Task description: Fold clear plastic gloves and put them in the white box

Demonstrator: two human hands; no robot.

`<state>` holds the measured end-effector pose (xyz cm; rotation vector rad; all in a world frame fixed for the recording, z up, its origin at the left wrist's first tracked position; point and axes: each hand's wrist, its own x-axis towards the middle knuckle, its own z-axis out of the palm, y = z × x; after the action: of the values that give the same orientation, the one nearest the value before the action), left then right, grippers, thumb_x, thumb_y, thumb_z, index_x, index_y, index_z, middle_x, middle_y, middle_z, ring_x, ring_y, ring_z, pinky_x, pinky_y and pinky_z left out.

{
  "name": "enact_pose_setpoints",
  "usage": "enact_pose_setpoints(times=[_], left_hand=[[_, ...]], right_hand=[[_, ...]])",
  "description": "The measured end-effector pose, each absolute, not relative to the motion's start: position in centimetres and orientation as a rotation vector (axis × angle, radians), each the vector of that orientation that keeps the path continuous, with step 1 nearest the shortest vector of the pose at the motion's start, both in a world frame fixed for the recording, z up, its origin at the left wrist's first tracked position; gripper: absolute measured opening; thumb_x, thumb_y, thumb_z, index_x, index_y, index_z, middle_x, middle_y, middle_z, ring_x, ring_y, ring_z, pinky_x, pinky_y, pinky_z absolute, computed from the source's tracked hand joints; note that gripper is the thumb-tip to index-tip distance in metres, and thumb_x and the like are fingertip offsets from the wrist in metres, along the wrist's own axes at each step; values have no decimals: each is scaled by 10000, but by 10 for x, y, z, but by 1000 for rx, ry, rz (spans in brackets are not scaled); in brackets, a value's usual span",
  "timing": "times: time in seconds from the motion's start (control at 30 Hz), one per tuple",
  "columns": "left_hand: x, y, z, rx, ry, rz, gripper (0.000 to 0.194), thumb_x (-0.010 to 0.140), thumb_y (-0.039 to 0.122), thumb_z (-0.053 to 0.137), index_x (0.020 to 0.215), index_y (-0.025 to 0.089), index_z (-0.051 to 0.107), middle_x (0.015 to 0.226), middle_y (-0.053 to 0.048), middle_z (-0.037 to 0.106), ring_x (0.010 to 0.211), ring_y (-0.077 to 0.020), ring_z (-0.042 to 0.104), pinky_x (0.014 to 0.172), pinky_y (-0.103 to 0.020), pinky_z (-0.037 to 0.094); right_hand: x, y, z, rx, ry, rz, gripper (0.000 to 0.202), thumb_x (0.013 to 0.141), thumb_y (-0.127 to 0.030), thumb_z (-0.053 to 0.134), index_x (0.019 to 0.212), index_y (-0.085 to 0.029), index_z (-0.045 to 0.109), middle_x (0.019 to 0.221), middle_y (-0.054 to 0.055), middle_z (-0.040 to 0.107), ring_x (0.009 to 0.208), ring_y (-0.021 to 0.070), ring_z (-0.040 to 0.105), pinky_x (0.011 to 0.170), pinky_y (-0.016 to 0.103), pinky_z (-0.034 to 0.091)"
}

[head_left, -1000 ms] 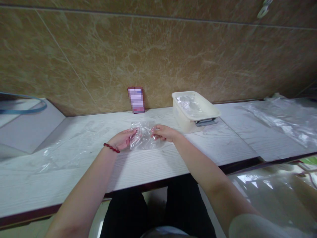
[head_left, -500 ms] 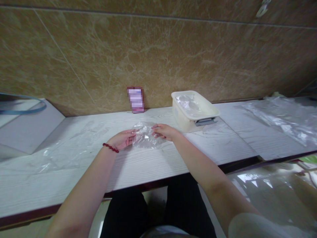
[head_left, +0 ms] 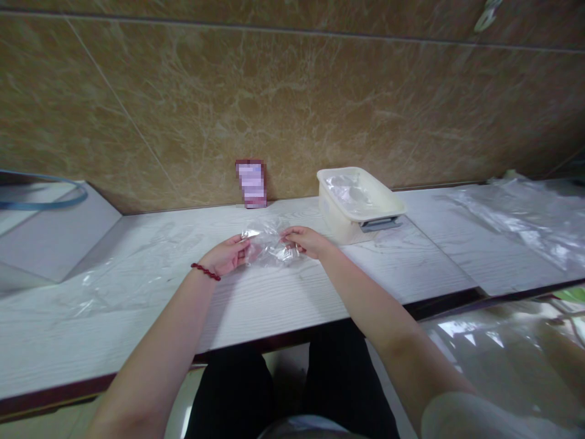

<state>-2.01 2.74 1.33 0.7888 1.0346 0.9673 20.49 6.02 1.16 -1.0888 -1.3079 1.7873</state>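
Crinkled clear plastic piece at centre of the white wood-grain table, between both hands, mid-depth; whether it's fully lifted or partly resting, can't tell. Left hand has its left edge, thumb and fingers nearly together in a pinch, red bead bracelet on that wrist. Right hand pinches the right side, fingers curled in, thumb partly hidden by the grip. Just far-right of the right hand: cream bin, more clear plastic inside, grey clip on its right end. Far side, behind the held piece: upright reddish item, face pixelated, near the brown marbled wall. Left of left hand, clear film lies flat. Far left: pale box with blue band over it. Far right, well apart from the hands: spread of clear plastic sheeting. Near edge: dark trousers below the table.
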Motion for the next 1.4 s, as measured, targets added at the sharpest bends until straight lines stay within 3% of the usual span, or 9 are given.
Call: enact_pose_setpoints(times=[0.2,0.37,0.6,0.77,0.83,1.03,1.23,1.4], left_hand=[[-14,26,17,853,1062,1016,122,736,78,534,829,141,581,716,-45,651,637,-111,618,581,-195,515],[-12,23,25,885,1040,1046,69,677,77,576,722,119,606,681,-41,635,576,-97,587,522,-174,488],[-11,22,32,856,967,1067,180,703,175,487,722,84,640,709,-70,619,594,-129,566,542,-244,489],[-6,22,29,963,1103,1164,148,628,250,639,721,134,635,698,-32,616,593,-103,549,506,-178,437],[-3,21,27,1020,1142,1171,235,565,245,695,761,143,615,678,-7,607,559,-85,537,488,-165,413],[-2,20,25,1064,1200,1258,383,503,270,729,821,155,550,630,32,566,527,-80,533,479,-179,400],[-2,17,35,1052,1197,1392,371,512,267,718,820,157,542,626,37,550,520,-67,516,481,-178,388],[-2,15,40,1000,1197,1473,362,508,243,709,813,157,536,612,40,549,514,-64,511,495,-186,389]], right_hand=[[203,59,16,-1156,-1336,1661,82,684,-133,535,727,-167,597,780,12,630,539,40,528,338,128,207],[202,58,18,-1108,-1314,1634,57,674,-151,539,688,-160,593,627,-8,592,503,51,497,373,145,251],[202,58,18,-1118,-1290,1616,118,630,-99,490,655,-170,582,573,-34,566,448,45,435,384,155,251],[200,56,20,-1135,-1330,1612,142,662,-105,442,687,-175,563,546,-37,550,390,32,371,363,152,212],[199,55,21,-1128,-1327,1618,144,673,-98,427,698,-174,547,543,-43,537,380,27,358,356,149,200],[196,53,21,-1166,-1153,1740,208,710,-143,463,899,-229,450,648,-61,543,474,41,486,368,136,246],[196,51,23,-1051,-1129,1984,83,743,-208,492,820,-187,468,717,-2,570,632,83,586,351,124,250],[195,51,24,-1036,-1028,2042,99,762,-256,476,841,-200,456,743,13,581,705,117,610,371,126,284]])
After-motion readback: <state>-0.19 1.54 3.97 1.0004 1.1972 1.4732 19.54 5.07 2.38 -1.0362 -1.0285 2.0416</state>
